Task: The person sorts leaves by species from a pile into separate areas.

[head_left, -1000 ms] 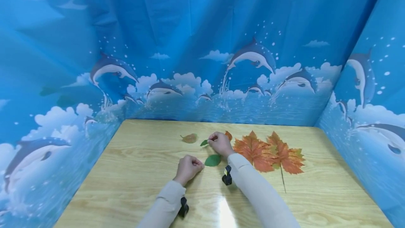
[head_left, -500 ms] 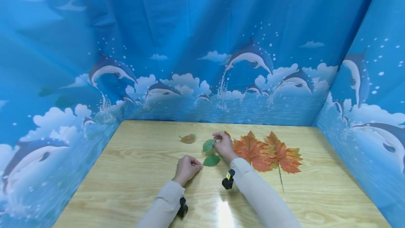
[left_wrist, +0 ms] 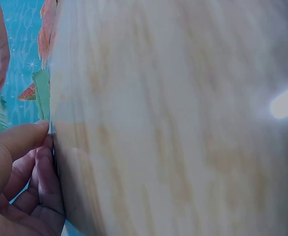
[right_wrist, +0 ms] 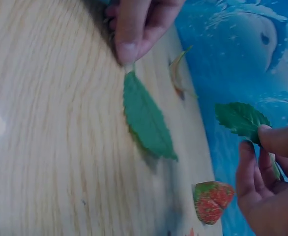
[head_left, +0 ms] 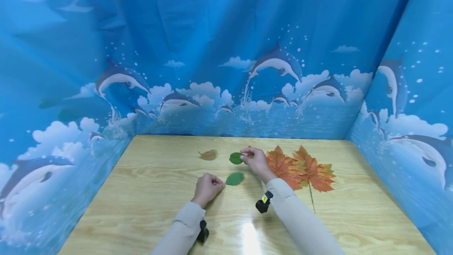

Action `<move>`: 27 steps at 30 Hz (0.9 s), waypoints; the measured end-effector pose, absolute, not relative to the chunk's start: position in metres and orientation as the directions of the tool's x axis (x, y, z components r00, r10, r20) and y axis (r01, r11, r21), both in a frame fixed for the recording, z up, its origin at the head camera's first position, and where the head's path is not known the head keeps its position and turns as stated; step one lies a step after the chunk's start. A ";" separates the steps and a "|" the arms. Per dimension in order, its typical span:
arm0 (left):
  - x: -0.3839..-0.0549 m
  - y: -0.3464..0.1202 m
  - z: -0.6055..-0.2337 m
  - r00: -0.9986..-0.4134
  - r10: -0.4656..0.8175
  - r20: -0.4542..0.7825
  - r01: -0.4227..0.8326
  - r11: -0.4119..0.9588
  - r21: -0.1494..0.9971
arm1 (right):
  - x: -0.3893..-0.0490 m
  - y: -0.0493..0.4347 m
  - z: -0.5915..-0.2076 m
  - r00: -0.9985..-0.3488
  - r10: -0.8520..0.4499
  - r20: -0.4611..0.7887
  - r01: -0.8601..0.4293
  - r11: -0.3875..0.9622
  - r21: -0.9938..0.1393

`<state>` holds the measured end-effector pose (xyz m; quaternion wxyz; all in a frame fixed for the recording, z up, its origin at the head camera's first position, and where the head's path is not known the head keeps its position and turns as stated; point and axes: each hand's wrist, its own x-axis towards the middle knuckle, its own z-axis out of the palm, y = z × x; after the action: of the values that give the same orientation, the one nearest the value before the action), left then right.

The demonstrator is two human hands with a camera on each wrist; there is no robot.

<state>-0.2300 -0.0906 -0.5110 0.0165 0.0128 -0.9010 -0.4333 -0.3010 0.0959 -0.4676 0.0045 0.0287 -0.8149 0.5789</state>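
My left hand [head_left: 207,190] pinches the stem end of a green serrated leaf [head_left: 235,178] just over the tabletop. In the right wrist view this leaf [right_wrist: 146,118] points away from the left fingertips. A second green leaf [head_left: 235,158] is pinched between thumb and fingers of my right hand [head_left: 257,164], raised above the table and farther back. The right wrist view shows that leaf [right_wrist: 242,119] with its toothed edge and veins. Beyond the right hand lies a small red and green leaf [right_wrist: 213,201], mostly hidden in the head view.
A brownish leaf [head_left: 209,154] lies at the back of the wooden table [head_left: 148,192]. Two large orange maple leaves [head_left: 283,166] overlap to the right, one with a long stem. A blue dolphin-print curtain [head_left: 198,50] stands behind and at both sides.
My right hand has shifted to the right, turning its leaf from edge-on to face-on and tilting it again. The left hand keeps its pinch and has hardly moved.
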 end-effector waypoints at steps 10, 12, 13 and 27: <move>-0.229 -0.092 -0.512 -0.999 -0.032 0.043 0.014 0.616 0.788 | -0.282 0.113 -0.452 -0.990 0.032 -0.140 0.140 0.009 -0.990; -0.229 -0.092 -0.511 -0.999 -0.030 0.036 0.010 0.614 0.789 | -0.278 0.117 -0.450 -0.984 0.034 -0.172 0.170 -0.057 -0.984; -0.229 -0.092 -0.512 -0.999 -0.031 0.030 0.005 0.614 0.790 | -0.276 0.119 -0.450 -0.983 0.035 -0.181 0.179 -0.062 -0.982; -0.231 -0.092 -0.512 -0.999 -0.035 0.014 -0.010 0.614 0.789 | -0.228 0.140 -0.475 -0.962 0.017 -0.273 0.273 -0.001 -0.962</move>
<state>-0.2313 -0.0919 -0.5121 0.0139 0.0124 -0.8982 -0.4391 -0.2279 0.1396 -0.4752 -0.0911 -0.1035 -0.7008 0.6999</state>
